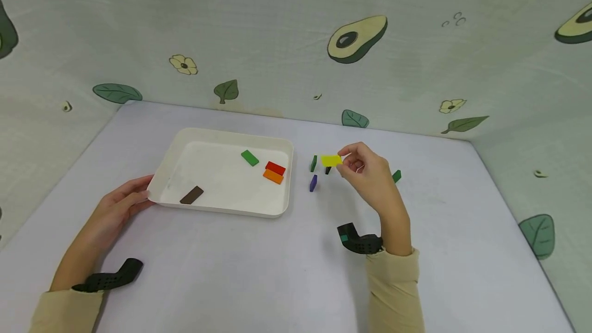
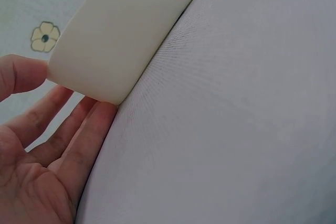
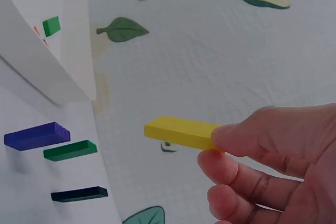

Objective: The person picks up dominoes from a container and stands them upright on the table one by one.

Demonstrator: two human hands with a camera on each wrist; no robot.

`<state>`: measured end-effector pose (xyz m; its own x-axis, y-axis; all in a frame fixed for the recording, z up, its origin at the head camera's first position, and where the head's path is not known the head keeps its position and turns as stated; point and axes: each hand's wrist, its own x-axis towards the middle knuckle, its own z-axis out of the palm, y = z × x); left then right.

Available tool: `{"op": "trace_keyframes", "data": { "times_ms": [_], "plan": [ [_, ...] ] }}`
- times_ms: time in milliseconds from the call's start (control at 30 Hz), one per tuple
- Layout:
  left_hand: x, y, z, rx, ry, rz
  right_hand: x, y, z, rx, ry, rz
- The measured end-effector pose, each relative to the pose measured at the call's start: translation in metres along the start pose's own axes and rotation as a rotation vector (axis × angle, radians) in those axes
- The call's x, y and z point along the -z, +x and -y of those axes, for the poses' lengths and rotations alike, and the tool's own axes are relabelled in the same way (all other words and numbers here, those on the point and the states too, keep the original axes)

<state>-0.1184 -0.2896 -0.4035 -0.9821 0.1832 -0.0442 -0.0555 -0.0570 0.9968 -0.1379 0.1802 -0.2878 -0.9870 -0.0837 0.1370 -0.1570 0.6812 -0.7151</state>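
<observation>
My right hand (image 1: 367, 171) pinches one end of a yellow domino block (image 1: 330, 161) between thumb and fingertips, held above the table right of the tray. The block's free end (image 3: 176, 129) points left toward the tray. Standing below it are a purple block (image 1: 313, 183), a green block (image 1: 314, 163) and a black block (image 3: 79, 194). My left hand (image 1: 122, 204) holds the near left corner of the white tray (image 1: 222, 209), thumb (image 2: 23, 74) at the rim and fingers against its lower edge. Inside the tray lie green (image 1: 250, 158), red (image 1: 275, 168), orange (image 1: 273, 177) and brown (image 1: 191, 195) blocks.
Another green block (image 1: 396, 176) stands right of my right hand, partly hidden behind the wrist. The white table (image 1: 259, 271) backs onto a cloth (image 1: 277, 40) printed with avocados, leaves and flowers. Each wrist wears a black camera mount (image 1: 361, 240).
</observation>
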Motion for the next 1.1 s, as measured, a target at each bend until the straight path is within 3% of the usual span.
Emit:
{"op": "trace_keyframes", "data": {
  "times_ms": [267, 567, 700, 900, 1100],
  "plan": [
    [0.000, 0.003, 0.000, -0.012, -0.032, 0.013, -0.002, 0.004, -0.013, -0.096, -0.062, 0.058],
    [0.000, 0.002, -0.001, -0.023, -0.041, 0.012, -0.010, 0.011, -0.024, -0.172, -0.143, 0.221],
    [0.000, 0.002, 0.000, -0.027, -0.055, 0.021, -0.013, 0.013, -0.027, -0.183, -0.172, 0.244],
    [-0.002, 0.002, -0.001, 0.010, 0.010, -0.031, -0.016, 0.014, -0.030, -0.215, -0.188, 0.262],
    [0.000, 0.002, 0.001, -0.016, -0.059, 0.011, -0.019, 0.013, -0.031, -0.236, -0.196, 0.274]
  ]
}}
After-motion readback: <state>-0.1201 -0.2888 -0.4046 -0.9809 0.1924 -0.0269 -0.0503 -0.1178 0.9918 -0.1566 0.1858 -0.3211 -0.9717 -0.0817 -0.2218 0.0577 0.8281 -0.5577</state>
